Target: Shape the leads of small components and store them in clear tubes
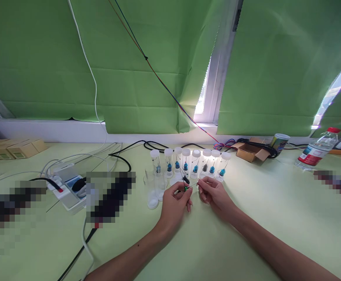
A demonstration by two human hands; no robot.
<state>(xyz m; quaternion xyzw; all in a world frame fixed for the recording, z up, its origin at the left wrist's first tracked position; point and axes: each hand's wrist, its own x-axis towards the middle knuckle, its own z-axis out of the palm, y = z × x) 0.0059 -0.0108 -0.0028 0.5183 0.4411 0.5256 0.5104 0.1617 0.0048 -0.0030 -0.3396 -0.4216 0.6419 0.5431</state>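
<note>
Close together at the middle of the table, my two hands work on one small piece. My left hand [173,203] is closed in a pinch on a small green piece [186,188] with thin stems and a dark clump [186,179] at its top. The fingertips of my right hand [217,198] are pinched at a thin pale strand [194,185] reaching from that piece. Just behind stands a row of several clear tubes [195,160] with white caps, most with a blue flower-like piece inside. Left of my left hand are open clear tubes [150,179] and a loose white cap [152,202].
At the left lie a white power strip [71,195] with cables and several cardboard boxes [24,148]. Black cable [123,156] runs behind the tubes. An open carton [251,152], a can [280,142] and a water bottle [318,150] stand at the back right.
</note>
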